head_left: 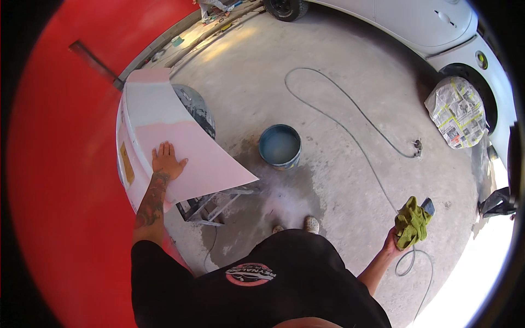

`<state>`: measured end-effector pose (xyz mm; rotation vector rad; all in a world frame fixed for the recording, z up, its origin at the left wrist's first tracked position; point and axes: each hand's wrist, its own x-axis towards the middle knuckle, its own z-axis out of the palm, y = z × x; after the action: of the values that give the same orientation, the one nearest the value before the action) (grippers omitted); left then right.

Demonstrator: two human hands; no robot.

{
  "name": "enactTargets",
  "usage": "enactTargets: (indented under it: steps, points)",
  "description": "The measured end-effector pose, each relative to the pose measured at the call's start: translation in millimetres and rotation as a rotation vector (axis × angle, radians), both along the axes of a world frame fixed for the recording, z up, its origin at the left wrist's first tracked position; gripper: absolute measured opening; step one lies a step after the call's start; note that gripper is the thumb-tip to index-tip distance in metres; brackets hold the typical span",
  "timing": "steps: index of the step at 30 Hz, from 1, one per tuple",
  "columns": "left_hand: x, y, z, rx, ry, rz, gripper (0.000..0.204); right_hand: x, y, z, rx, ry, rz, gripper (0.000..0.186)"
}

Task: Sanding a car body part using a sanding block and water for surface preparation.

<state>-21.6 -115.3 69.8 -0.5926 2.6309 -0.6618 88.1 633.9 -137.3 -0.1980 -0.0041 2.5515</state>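
Note:
My left hand (pixel 168 161) lies flat on a car body panel (pixel 178 145), its fingers stretched out and slightly apart. The panel is pink over most of its face, with a whitish band farther up, and rests on a metal stand (pixel 210 206). Out to the right, my right hand (pixel 392 244) grips a crumpled green cloth (pixel 411 223). A blue-grey piece (pixel 428 206) sticks out beyond the cloth; its kind cannot be made out. Between my hands, a blue bucket (pixel 280 146) of cloudy liquid stands on the floor.
Wet patches darken the concrete floor (pixel 240 235) around the bucket. A grey hose or cable (pixel 350 134) loops across the right side. A white car (pixel 404 22) stands at the back right, one wheel wrapped in printed paper (pixel 458 113). A red wall (pixel 60 164) borders the left.

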Motion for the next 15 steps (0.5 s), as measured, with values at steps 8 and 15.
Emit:
enactTargets:
  steps: [8, 15]
  points:
    - [-69, -53, 7, -0.012, -0.001, 0.081, 0.089, 74, 27, 15, 0.073, 0.078, -0.111, 0.041]
    - [-108, -96, -12, -0.103, 0.044, 0.262, 0.087, 160, 36, 66, 0.318, 0.114, -0.222, 0.041]
